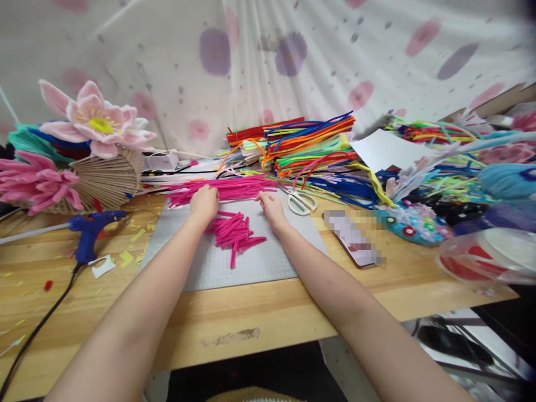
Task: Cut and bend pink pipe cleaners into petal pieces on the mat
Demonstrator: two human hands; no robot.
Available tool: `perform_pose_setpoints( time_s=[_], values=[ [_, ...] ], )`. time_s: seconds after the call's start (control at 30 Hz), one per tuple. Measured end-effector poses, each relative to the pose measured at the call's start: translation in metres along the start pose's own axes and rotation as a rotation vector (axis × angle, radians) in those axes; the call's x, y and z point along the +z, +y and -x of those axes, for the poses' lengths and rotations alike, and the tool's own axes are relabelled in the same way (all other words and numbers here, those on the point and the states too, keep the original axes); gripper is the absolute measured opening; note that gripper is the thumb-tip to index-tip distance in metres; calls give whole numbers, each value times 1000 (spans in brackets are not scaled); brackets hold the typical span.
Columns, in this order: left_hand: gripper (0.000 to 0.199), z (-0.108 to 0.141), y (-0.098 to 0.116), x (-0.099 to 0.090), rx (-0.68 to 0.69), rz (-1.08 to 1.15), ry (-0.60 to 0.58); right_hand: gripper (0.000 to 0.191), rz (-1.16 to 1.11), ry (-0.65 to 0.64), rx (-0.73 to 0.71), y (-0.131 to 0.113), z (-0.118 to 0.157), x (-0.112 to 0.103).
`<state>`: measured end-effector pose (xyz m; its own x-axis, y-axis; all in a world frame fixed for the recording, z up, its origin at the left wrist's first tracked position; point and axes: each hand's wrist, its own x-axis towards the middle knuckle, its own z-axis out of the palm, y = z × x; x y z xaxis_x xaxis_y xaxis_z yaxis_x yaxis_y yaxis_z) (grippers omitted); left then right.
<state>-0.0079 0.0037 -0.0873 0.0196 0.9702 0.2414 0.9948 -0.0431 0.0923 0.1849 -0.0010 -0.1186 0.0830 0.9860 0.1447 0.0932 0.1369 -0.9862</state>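
Two forearms reach out — left hand [204,202] and right hand [271,207], fingers curled onto one long pink pipe-cleaner bundle [226,190]; short pink pieces [234,231], uncounted, heaped between on one grey mat [251,262].

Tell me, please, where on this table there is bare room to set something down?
Bare wood runs along the near table edge, and the grey mat is free below the short pink pieces. The back is crowded with pipe cleaners; scraps lie around the glue gun.
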Motion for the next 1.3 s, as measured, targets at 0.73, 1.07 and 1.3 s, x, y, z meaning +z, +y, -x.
perform_pose_setpoints(
  time_s=[0.73,1.07,1.3],
  values=[
    [17,44,24,-25,-336,1330,-8,21,-58,-458,-69,-46,5,-3],
    [17,73,31,-16,-507,1818,-269,32,-254,-629,51,-36,17,8],
    [17,76,34,-22,-511,1769,-313,31,-266,-583,37,-37,21,12]
  ],
)
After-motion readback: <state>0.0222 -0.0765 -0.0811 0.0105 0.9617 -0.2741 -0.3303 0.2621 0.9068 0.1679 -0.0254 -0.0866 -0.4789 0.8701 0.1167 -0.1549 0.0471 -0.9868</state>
